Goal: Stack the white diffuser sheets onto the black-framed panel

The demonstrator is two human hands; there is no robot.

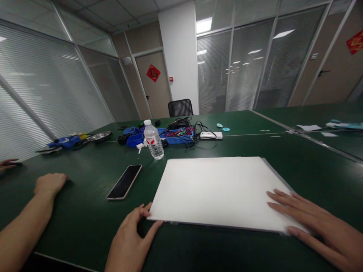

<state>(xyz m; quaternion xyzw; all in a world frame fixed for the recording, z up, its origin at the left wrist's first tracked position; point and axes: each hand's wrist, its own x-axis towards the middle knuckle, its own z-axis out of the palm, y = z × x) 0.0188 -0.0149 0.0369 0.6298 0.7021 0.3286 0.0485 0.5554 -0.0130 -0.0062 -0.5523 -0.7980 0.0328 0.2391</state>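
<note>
A flat white board [215, 192] with a thin grey rim lies on the green table in front of me. My left hand [132, 234] is at its near left corner, the thumb against the front edge and the curled fingers at the left side, so the corner sits between them. My right hand [312, 223] rests on the near right part of the board, fingers stretched and slightly spread, thumb near the front edge. The right hand is a little blurred. A phone [125, 182] with a dark screen lies left of the board.
Another person's forearm and closed hand [51, 183] rest at the left, with part of another hand [8, 164] beyond. A water bottle [153, 140] stands behind the board, near blue trays [176, 138] with tangled wires and a white power strip [211, 135]. Papers [309, 127] lie far right.
</note>
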